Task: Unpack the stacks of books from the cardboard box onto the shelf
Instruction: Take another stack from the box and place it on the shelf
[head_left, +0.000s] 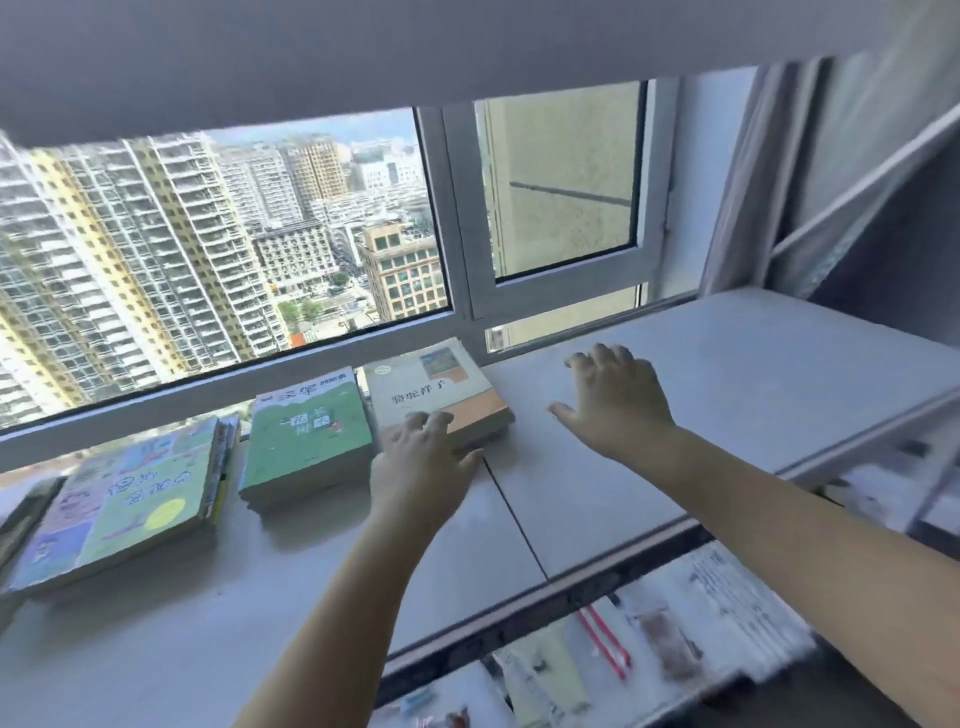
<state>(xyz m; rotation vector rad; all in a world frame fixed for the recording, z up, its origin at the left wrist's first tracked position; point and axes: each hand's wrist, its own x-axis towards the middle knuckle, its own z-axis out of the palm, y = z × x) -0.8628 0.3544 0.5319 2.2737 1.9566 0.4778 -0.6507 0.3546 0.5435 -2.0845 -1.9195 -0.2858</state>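
Observation:
Three stacks of books lie flat on the white shelf top (727, 364) along the window. A beige-and-orange stack (431, 384) is the rightmost. A green stack (306, 436) lies left of it. A stack of large colourful picture books (130, 504) sits at the far left. My left hand (421, 462) rests with spread fingers on the near edge of the beige stack. My right hand (618, 400) hovers open, palm down, over the bare shelf top just right of that stack, holding nothing. The cardboard box is out of view.
A window frame (457, 223) runs right behind the stacks. A curtain (779, 171) hangs at the right. Below the shelf edge, a lower level holds blurred books and papers (649, 639). A seam (514, 519) crosses the shelf top near my left wrist.

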